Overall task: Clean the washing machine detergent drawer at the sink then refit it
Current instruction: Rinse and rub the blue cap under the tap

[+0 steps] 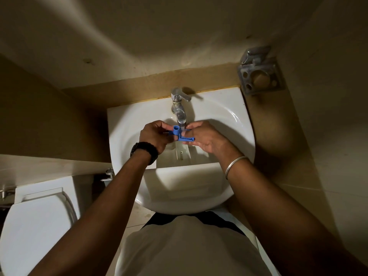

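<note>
A small blue plastic drawer insert [180, 134] is held under the tap [180, 110], over the white sink [127, 124]. It is pinched by the left hand [153, 137] at 9 o'clock and by the right hand [203, 136] at 3 o'clock. The white detergent drawer [179, 156] is seen lying in the sink at 6 o'clock, below the hands.

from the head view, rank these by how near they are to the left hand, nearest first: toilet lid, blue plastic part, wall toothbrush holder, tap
Measured from the left hand:
1. Blue plastic part, pinched in that hand, under the spout.
2. Tap, just behind and to the right, at the back of the sink.
3. Toilet lid, low on the left.
4. Wall toothbrush holder, upper right corner.
</note>
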The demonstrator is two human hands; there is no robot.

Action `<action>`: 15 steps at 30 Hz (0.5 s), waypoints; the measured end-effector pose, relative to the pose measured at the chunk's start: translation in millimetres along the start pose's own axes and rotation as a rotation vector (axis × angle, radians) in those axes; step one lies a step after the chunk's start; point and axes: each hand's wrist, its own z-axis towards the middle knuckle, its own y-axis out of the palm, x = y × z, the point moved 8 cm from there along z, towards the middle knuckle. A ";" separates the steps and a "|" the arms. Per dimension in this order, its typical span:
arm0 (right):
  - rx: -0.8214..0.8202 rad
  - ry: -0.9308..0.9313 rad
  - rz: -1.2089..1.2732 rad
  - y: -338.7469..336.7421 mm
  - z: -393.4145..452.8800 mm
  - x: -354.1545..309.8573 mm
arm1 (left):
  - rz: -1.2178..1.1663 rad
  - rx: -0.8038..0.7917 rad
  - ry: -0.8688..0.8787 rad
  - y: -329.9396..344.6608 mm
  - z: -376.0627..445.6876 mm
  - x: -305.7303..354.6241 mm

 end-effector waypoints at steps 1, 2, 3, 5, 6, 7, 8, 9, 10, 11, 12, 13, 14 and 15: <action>-0.025 0.010 -0.008 2.2 1.6 -0.8 | 0.006 0.014 0.014 -1.5 -1.7 0.8; -0.043 0.010 -0.023 3.5 1.9 -2.6 | 0.015 0.022 0.031 -2.1 -2.9 1.7; -0.049 0.005 -0.042 4.7 2.3 -4.0 | 0.017 0.021 0.040 -2.6 -3.8 1.7; -0.028 -0.003 -0.063 3.6 1.6 -6.7 | 0.033 -0.017 0.021 -1.2 -3.8 -1.0; -0.016 -0.005 -0.074 2.5 1.1 -7.8 | 0.051 -0.049 0.008 0.5 -3.0 -3.6; -0.011 -0.008 -0.089 1.6 1.1 -8.5 | 0.070 -0.076 0.000 2.2 -2.5 -4.6; -0.009 -0.007 -0.104 1.0 1.2 -9.0 | 0.102 -0.089 -0.002 2.8 -1.4 -5.6; -0.011 -0.002 -0.112 0.6 1.8 -8.7 | 0.146 -0.088 0.003 3.0 -0.7 -5.6; -0.013 0.008 -0.115 0.6 1.8 -7.7 | 0.206 -0.080 0.013 2.6 0.2 -6.1; -0.016 0.022 -0.115 0.7 2.2 -5.7 | 0.252 -0.076 0.021 3.2 -0.1 -5.5; -0.024 0.035 -0.114 1.2 1.6 -4.3 | 0.272 -0.082 0.021 4.5 0.3 -6.8; -0.037 0.042 -0.109 1.8 1.0 -4.1 | 0.260 -0.101 0.015 7.3 0.6 -8.6; -0.059 0.041 -0.101 2.3 -0.3 -5.5 | 0.240 -0.129 0.006 11.0 1.3 -11.3; -0.089 0.036 -0.090 3.1 -1.3 -7.6 | 0.236 -0.150 -0.002 14.5 1.2 -12.8</action>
